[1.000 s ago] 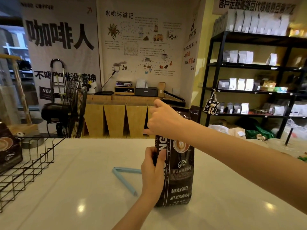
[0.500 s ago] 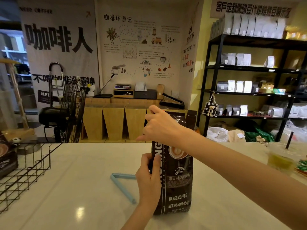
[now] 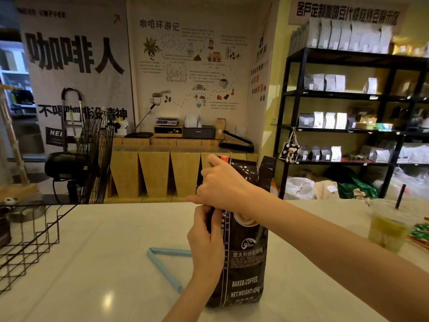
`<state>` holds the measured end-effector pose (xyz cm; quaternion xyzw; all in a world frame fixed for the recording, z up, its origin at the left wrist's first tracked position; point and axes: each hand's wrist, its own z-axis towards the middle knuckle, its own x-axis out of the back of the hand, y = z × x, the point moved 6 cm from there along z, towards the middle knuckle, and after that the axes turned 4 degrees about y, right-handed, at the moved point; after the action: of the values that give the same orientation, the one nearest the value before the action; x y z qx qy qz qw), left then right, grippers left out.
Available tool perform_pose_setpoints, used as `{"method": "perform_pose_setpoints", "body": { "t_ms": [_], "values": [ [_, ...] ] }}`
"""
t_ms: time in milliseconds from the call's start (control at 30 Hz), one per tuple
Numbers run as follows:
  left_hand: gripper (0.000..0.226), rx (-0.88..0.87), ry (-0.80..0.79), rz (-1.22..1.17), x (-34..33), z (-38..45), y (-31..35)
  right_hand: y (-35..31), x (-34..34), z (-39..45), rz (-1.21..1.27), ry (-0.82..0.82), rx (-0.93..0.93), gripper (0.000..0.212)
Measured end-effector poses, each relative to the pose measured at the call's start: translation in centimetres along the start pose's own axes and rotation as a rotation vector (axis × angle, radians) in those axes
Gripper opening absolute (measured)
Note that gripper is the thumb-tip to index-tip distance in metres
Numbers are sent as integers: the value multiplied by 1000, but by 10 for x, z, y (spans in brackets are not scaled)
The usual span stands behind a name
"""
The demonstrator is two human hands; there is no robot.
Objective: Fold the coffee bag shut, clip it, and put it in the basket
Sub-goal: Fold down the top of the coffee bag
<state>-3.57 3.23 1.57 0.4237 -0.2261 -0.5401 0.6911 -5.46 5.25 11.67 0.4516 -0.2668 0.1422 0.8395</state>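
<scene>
Head cam: I'm mid-fold, both hands, left hand [image 3: 205, 238] and right hand [image 3: 222, 184], pinching coffee bag [image 3: 246, 263] top, nxt grab clip [image 3: 162, 263] imo.

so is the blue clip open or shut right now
Open. The blue clip lies on the counter left of the coffee bag, its two arms spread in a V from one joined end.

Our left hand [image 3: 205, 242] has slid up the side of the coffee bag [image 3: 243, 252]. A second ago it held the bag low down. Now its fingers [image 3: 204, 219] pinch the edge just under our right hand [image 3: 222, 185]. Our right hand has pushed the top of the bag down, so the top now bends over beside its fingers [image 3: 210, 160], and a flap sticks up behind them.
</scene>
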Motion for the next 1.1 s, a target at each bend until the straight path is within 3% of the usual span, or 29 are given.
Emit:
{"method": "perform_pose_setpoints", "body": {
  "t_ms": [167,200,367,433,500,567,633,700,800,867,1000,1100],
  "values": [
    [19,26,13,2,3,0,-3,-7,-9,-2,13,-166,42,44],
    [19,33,3,-1,3,1,-4,-8,-7,-1,8,-139,41,44],
    [13,39,-59,-18,5,12,-3,16,11,-9,14,185,-149,25],
    [13,63,-71,-53,6,15,-5,36,29,-26,81,351,-326,36],
    [18,95,-94,-93,6,17,-6,57,36,-57,330,490,-614,54],
    [27,104,-120,-104,5,19,-5,67,21,-91,781,568,-935,72],
    [31,131,-143,-121,3,20,-5,59,-9,-119,1205,547,-1179,87],
    [26,162,-159,-154,1,22,-4,40,-42,-136,1522,445,-1301,94],
    [33,183,-199,-142,-3,26,-2,14,-71,-144,1727,299,-1289,71],
    [41,198,-222,-98,-5,28,-1,8,-75,-146,1748,310,-1278,49],
    [37,237,-226,-88,-5,30,-3,10,-70,-145,1756,372,-1246,44],
    [34,244,-198,-95,-3,30,-2,11,-65,-143,1771,398,-1256,26]
  ]
}}
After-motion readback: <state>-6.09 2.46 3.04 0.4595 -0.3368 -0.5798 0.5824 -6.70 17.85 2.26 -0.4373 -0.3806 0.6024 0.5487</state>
